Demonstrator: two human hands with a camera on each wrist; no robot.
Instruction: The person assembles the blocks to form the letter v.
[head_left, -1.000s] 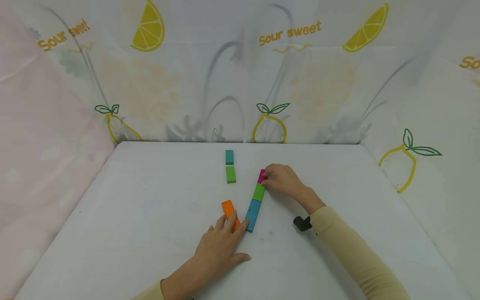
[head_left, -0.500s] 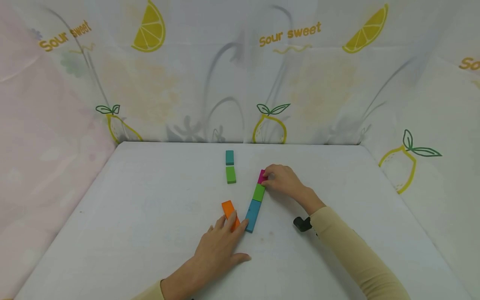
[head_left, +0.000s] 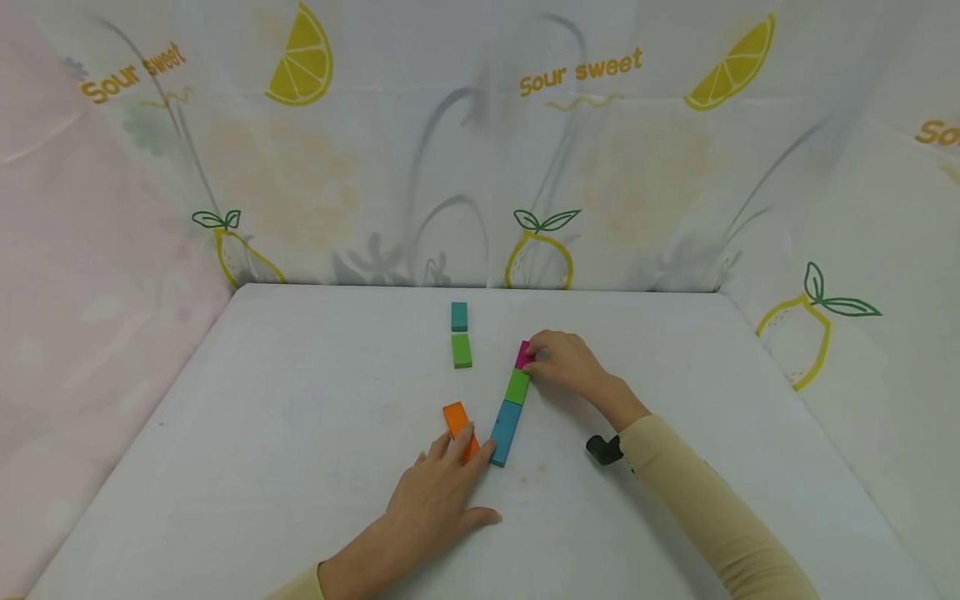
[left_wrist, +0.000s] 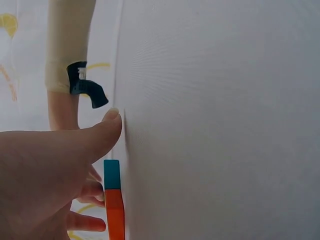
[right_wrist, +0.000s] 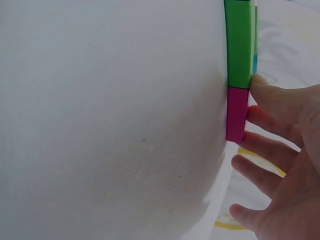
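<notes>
On the white table, a magenta block (head_left: 522, 356), a green block (head_left: 517, 387) and a longer blue block (head_left: 506, 427) lie end to end in a slanted row. My right hand (head_left: 567, 361) pinches the magenta block at the row's far end; in the right wrist view its thumb is by the seam with the green block (right_wrist: 239, 45). My left hand (head_left: 433, 504) is spread low, its index fingertip at the blue block's near end and other fingertips on an orange block (head_left: 454, 413). That orange block slants toward the blue one, its near part covered by fingers.
Farther back lie another green block (head_left: 461, 351) and a teal block (head_left: 459, 317), one behind the other with a thin gap. A black curved piece (head_left: 603, 450) sticks out at the right sleeve. A printed lemon cloth (head_left: 420, 167) hangs behind the table (head_left: 262, 375).
</notes>
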